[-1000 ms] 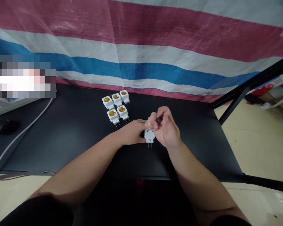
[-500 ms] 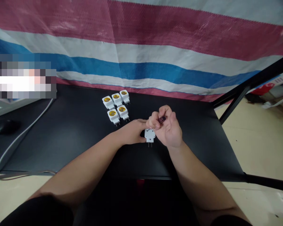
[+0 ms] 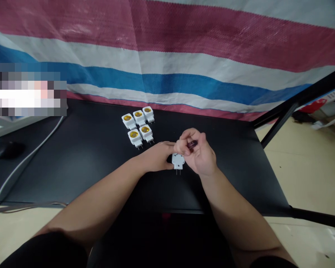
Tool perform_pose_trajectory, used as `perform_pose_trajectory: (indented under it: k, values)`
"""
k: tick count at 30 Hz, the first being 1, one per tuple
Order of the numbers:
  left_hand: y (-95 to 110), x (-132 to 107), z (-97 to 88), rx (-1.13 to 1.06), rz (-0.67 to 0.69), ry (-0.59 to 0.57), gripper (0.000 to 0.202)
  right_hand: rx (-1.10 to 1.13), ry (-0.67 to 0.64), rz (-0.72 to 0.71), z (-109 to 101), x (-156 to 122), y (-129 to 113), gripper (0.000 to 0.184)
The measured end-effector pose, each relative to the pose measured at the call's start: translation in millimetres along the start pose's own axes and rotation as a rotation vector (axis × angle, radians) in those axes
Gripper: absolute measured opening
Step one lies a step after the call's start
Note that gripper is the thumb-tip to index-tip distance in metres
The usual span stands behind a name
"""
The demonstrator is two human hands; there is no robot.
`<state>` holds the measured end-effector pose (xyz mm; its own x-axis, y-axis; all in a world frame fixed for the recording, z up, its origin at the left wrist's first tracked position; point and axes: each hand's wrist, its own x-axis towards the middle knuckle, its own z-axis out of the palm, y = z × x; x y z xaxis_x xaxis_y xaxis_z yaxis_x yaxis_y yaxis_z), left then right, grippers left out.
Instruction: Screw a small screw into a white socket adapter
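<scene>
My left hand (image 3: 158, 156) rests on the black table with its fingertips against a white plug-in lamp socket (image 3: 178, 161), whose two metal prongs point toward me. The hand's fingers hide the socket's left side. Just above the socket, my right hand (image 3: 198, 155) pinches a small dark red object (image 3: 192, 144) between thumb and fingers. Most of that object is hidden, so its exact kind is unclear. Farther back, several white lamp sockets (image 3: 137, 126) with yellow centres stand grouped together, apart from both hands.
The black table (image 3: 86, 167) carries a grey cable (image 3: 30, 160) and a dark computer mouse (image 3: 8, 150) on its left. A striped red, white and blue tarp (image 3: 167, 63) hangs behind it. A black metal frame (image 3: 279, 124) runs along the right side.
My right hand's fingers have closed in around the dark red object, which has shifted slightly right and down. My left hand and the white socket under it stay in place.
</scene>
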<state>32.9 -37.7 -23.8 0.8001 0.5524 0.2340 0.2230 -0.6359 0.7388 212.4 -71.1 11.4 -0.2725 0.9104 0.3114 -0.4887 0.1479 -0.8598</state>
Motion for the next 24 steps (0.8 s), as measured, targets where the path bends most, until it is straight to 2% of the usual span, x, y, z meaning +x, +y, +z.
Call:
perform_pose_trajectory:
  k: [2,7,10,16,24]
  values:
    - [1,0,-0.5,0.018,-0.014,-0.006,0.049,0.003,0.022,-0.015,0,0,-3,0.044]
    - [0,1,-3.3,0.059,-0.033,0.0,0.045,0.018,0.116,-0.03,-1,2,-11,0.044]
    - [-2,1,-5.8,0.092,-0.061,0.023,0.045,0.039,0.129,-0.017,-2,2,-14,0.043]
    - [-6,-1,-7.1,0.056,-0.094,0.049,0.037,0.062,0.083,0.005,-1,2,-14,0.041]
    - [-6,1,-5.9,0.012,-0.032,0.068,0.032,0.101,-0.064,0.04,-4,-1,-9,0.028]
